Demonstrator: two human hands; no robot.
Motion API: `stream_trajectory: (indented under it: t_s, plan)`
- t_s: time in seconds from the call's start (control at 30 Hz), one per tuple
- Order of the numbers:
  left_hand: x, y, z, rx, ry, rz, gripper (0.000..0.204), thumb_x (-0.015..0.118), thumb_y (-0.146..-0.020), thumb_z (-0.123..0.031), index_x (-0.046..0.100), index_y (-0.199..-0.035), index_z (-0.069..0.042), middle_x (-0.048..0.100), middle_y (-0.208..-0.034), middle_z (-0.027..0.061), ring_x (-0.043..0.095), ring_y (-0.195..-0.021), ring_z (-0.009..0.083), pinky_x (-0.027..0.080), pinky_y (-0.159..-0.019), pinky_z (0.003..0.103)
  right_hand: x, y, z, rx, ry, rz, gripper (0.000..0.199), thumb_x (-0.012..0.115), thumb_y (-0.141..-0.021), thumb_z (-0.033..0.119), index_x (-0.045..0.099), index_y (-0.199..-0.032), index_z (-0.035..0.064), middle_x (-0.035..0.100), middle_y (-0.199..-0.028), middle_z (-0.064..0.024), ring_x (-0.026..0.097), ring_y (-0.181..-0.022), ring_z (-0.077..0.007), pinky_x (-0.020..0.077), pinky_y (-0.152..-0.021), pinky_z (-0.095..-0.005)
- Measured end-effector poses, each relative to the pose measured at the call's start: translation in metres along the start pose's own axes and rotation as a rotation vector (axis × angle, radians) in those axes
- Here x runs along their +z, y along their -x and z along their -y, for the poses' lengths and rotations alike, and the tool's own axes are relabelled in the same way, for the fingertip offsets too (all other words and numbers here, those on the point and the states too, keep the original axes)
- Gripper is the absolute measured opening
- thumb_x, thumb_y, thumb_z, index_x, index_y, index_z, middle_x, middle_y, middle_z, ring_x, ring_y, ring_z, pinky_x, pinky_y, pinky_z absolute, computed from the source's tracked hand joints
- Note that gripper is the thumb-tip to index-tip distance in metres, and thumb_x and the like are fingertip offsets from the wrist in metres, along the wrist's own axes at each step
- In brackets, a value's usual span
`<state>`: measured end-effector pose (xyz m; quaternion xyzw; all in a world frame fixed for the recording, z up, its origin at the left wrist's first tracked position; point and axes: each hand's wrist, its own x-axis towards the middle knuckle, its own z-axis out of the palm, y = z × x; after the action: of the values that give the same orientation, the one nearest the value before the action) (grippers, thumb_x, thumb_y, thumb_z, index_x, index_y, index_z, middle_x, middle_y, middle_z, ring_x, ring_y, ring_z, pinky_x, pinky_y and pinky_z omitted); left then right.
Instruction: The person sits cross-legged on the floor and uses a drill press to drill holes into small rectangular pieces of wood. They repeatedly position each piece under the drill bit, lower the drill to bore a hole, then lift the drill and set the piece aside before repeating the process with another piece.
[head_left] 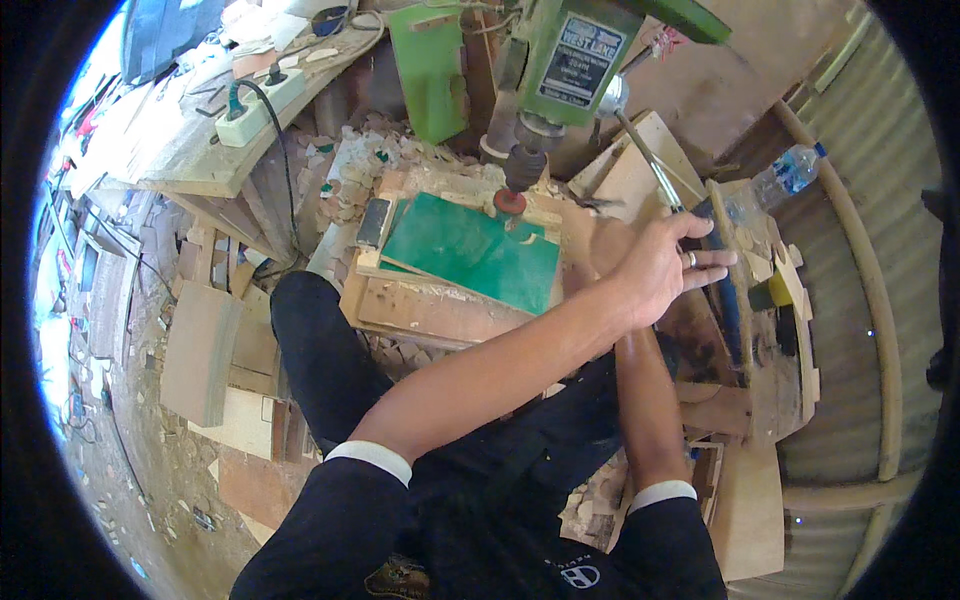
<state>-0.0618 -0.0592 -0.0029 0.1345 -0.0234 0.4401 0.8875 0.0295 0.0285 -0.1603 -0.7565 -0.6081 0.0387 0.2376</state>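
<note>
A red hole saw (510, 203) hangs in the dark chuck of a green drill press (575, 60), right over a green-faced board (465, 250). Beside the cutter, a curved cut mark shows on the board. Under it lie another green sheet and a wooden base (430, 309). My left forearm crosses over the right one. My left hand (665, 265), with a ring, has its fingers stretched apart at the lower end of the press's metal lever (650, 160). My right hand (612, 245) is by the base's right side, its fingers hidden behind the left arm.
Left stands a wooden bench (190, 165) with a white power strip (260, 110) and a hanging cord. Stacked panels (200, 355) lean by my knee. Wood scraps cover the floor. On the right are a plastic bottle (795, 172), a wooden stand and a corrugated wall (900, 230).
</note>
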Motion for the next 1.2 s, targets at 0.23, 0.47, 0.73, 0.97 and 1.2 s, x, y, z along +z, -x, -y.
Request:
stream_trajectory:
  t_s: [0.23,0.47,0.73,0.97,1.2]
  plan:
    - [-0.014,-0.004,-0.003,-0.026,-0.054,0.055,0.018,0.061,-0.097,-0.019,0.055,-0.107,-0.005,0.058,-0.115,0.0089,0.068,-0.111,0.0433,0.051,-0.104,0.057,-0.042,0.0,-0.022,-0.061,-0.034,0.05,0.04,0.048,-0.107,0.029,0.062,-0.09,-0.0047,0.064,-0.083,-0.0241,0.061,-0.073,-0.0318,0.0478,-0.072,-0.0481]
    - [-0.041,-0.017,-0.019,-0.131,-0.136,0.223,0.03,0.056,-0.098,-0.026,0.063,-0.114,-0.001,0.065,-0.13,0.02,0.062,-0.124,0.042,0.044,-0.114,0.057,-0.164,0.106,-0.072,-0.036,-0.195,0.07,0.042,0.048,-0.106,0.028,0.061,-0.087,-0.0068,0.063,-0.084,-0.0272,0.06,-0.075,-0.032,0.0464,-0.073,-0.0481]
    - [-0.034,0.011,-0.03,-0.146,-0.066,0.166,0.049,0.056,-0.096,-0.018,0.05,-0.136,0.009,0.055,-0.141,0.0285,0.057,-0.129,0.0431,0.033,-0.122,0.059,-0.248,0.263,-0.211,0.431,0.098,-0.419,0.043,0.051,-0.104,0.032,0.07,-0.094,-0.0046,0.068,-0.091,-0.0289,0.066,-0.091,-0.0484,0.05,-0.082,-0.0527]
    - [-0.048,-0.004,-0.023,-0.085,-0.058,0.253,0.045,0.062,-0.095,-0.022,0.051,-0.134,-0.002,0.057,-0.141,0.0188,0.063,-0.119,0.0418,0.048,-0.109,0.057,-0.29,0.217,-0.247,0.733,0.753,-0.034,0.041,0.05,-0.101,0.038,0.07,-0.13,0.0162,0.07,-0.115,-0.0217,0.067,-0.107,-0.0391,0.05,-0.096,-0.0525]
    - [-0.045,0.003,-0.013,-0.116,-0.236,0.06,0.049,0.058,-0.097,-0.017,0.047,-0.143,-0.006,0.058,-0.141,0.0174,0.066,-0.116,0.0363,0.05,-0.108,0.053,-0.294,0.05,-0.052,-0.163,-0.4,-0.156,0.04,0.064,-0.101,0.03,0.064,-0.123,-0.0033,0.071,-0.113,-0.0161,0.066,-0.107,-0.0233,0.05,-0.096,-0.0352]
